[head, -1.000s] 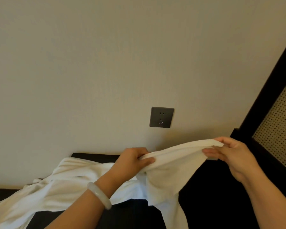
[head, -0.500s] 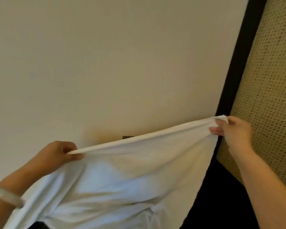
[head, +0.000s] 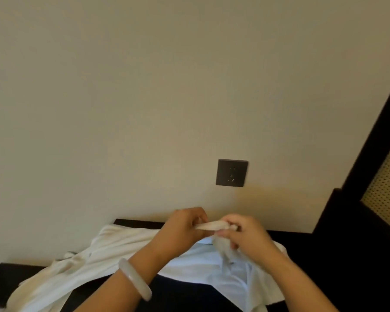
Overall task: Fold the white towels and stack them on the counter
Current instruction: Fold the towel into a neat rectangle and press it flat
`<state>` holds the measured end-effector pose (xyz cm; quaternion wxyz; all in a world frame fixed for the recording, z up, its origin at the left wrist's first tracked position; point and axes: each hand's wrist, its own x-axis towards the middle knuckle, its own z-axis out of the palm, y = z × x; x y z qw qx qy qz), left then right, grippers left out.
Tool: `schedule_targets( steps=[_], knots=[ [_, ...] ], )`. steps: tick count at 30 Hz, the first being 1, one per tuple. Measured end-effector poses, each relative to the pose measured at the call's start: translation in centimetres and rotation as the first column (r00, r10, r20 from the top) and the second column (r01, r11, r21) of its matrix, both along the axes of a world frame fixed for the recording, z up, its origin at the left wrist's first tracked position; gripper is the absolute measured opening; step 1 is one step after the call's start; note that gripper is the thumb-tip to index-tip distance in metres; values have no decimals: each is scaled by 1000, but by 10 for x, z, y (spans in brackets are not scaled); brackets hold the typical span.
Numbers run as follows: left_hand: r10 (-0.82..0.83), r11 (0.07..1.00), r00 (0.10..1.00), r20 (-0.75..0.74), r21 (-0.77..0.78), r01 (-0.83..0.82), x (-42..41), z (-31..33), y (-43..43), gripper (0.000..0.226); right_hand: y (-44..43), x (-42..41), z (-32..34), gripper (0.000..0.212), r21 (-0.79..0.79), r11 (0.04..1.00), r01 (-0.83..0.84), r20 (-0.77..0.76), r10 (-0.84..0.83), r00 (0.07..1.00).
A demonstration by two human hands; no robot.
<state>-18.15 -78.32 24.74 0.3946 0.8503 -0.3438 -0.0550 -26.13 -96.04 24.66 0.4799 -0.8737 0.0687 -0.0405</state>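
A white towel [head: 212, 271] hangs from both my hands over the dark counter [head: 338, 266]. My left hand [head: 180, 233] pinches its top edge. Close beside it my right hand [head: 245, 235] grips the same bunched edge, and the two hands nearly touch. The towel's lower part drapes onto the counter below my wrists. Another crumpled white towel [head: 77, 262] lies spread on the counter to the left. A pale bangle sits on my left wrist.
A beige wall rises right behind the counter, with a dark socket plate [head: 232, 172] on it. At the right stands a black-framed panel with woven cane [head: 387, 183]. The counter's dark surface shows at the right and front.
My hands, half a second ago spread wide with the towel stretched between them, have come together at the centre. The view has dropped back toward the counter.
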Motion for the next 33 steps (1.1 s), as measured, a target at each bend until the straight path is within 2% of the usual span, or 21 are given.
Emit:
schedule_targets(
  steps=[3,6,8,10,12,13,15,16,18,20,22,24,26,28,29,30,33],
  knots=[
    [43,997,998,39,67,-45,12,-10,29,23,-29,-4,23,16,151,980,127,57,-137,989],
    [138,985,990,44,103,-142,29,-31,70,35,-69,-9,42,18,364,898,246,171,-324,930],
    [186,965,981,54,177,-193,34,-43,95,33,-95,-13,52,15,500,809,308,180,-445,877],
    [199,941,978,67,265,-209,33,-48,107,31,-117,-18,63,18,655,674,342,138,-551,823],
    [218,942,973,73,246,-230,32,-40,103,33,-132,-26,79,15,759,569,315,164,-636,754],
    [236,955,969,75,168,-245,32,-28,94,33,-138,-29,86,16,769,560,307,203,-671,714],
    [245,969,962,120,-71,-238,31,10,66,33,-153,-30,101,53,744,591,312,287,-704,649],
    [233,963,958,167,-174,-204,27,37,48,33,-148,-31,113,58,723,621,301,327,-692,644],
    [181,953,947,265,-284,-102,17,83,12,29,-121,-28,131,41,637,732,244,370,-567,736],
    [109,949,949,296,-316,-11,7,100,-22,22,-95,-22,125,24,533,834,146,358,-378,854],
    [42,961,968,248,-275,29,5,77,-48,19,-73,-20,96,20,404,911,80,280,-207,937],
    [-51,980,994,99,-185,68,2,29,-61,22,-57,-16,51,30,241,970,34,136,-69,988],
    [-109,984,992,-63,-147,98,-8,-20,-54,21,-41,-13,1,42,145,989,-7,-21,10,1000],
    [-86,987,985,-147,-147,64,-22,-57,-36,16,-24,-15,-40,22,105,994,-13,-111,25,993],
    [-52,988,982,-184,-152,24,-29,-72,-26,12,-17,-16,-54,18,91,996,7,-127,5,992],
    [-13,988,977,-215,-152,-20,-33,-82,-14,11,-11,-18,-64,23,102,994,29,-125,-16,992],
    [41,999,974,-224,-1,-43,-35,-98,23,19,-11,-18,-65,16,330,932,148,-122,-113,986]
  ],
)
